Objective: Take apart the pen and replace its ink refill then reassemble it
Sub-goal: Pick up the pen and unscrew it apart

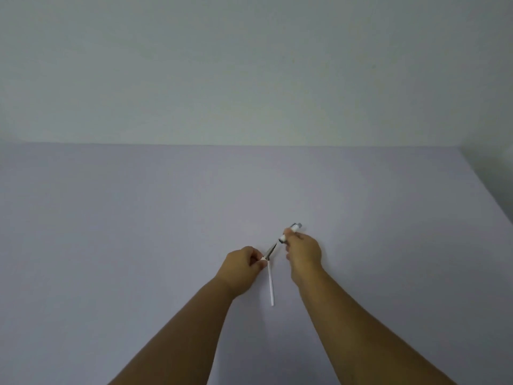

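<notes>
My right hand (302, 252) grips the white pen barrel (291, 232), whose capped end sticks out up and to the right past the fingers. My left hand (241, 266) pinches a thin dark refill (270, 251) that slants up toward the barrel's open end, its tip just short of the opening. A second white refill tube (271, 284) lies on the table just below my left fingers, pointing toward me. Both hands hover just above the table, close together.
A pale lavender table (138, 232) fills the lower half of the view. Its back edge meets a plain pale wall (249, 65), and its right edge runs diagonally at far right.
</notes>
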A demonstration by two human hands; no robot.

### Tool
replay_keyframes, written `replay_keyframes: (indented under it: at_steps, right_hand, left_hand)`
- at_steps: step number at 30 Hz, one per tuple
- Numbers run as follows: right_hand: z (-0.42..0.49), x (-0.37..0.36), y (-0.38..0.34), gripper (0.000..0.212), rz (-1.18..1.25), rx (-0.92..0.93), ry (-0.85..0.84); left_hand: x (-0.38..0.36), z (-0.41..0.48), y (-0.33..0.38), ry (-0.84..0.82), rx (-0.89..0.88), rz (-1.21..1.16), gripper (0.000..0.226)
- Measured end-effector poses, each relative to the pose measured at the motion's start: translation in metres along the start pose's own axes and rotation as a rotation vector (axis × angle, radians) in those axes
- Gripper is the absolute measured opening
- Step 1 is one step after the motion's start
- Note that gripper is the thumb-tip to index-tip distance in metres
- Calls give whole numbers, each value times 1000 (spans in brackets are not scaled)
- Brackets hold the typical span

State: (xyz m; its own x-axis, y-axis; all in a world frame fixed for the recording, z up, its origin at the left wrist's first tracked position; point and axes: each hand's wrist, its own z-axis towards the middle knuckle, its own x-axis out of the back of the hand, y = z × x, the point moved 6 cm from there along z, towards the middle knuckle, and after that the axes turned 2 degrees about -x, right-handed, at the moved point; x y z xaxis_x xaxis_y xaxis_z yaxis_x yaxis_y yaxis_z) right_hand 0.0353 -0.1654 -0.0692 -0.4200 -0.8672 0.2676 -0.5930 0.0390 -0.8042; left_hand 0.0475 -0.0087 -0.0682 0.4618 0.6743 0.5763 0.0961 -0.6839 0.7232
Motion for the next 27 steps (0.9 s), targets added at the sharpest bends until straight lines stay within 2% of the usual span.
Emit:
replay_keyframes:
  at_steps: [4,7,17,21,24,25,27]
  right_hand:
    - [7,7,-5,29,-687,232,-107]
    - [3,4,6,26,-888,256,-114]
    - [-1,5,12,37,-885,288,-98]
    - [-8,15,-4,44,-632,319,-44]
    - [-15,10,-22,57,-462,198,-194]
    - [-19,5,-25,55,-495,173,-282]
    - [-29,1,-33,35,-531,188,-390]
  left_hand:
    - [2,-6,-15,56,64,-112,10]
    - [0,-7,-16,75,37,-108,8]
    - [7,-11,-11,120,-53,-50,5]
    - [12,-16,-4,117,-98,-8,5]
    - [16,-21,10,91,-206,78,10]
    - [17,-22,15,85,-231,96,11]
    - [21,-25,23,85,-242,116,10]
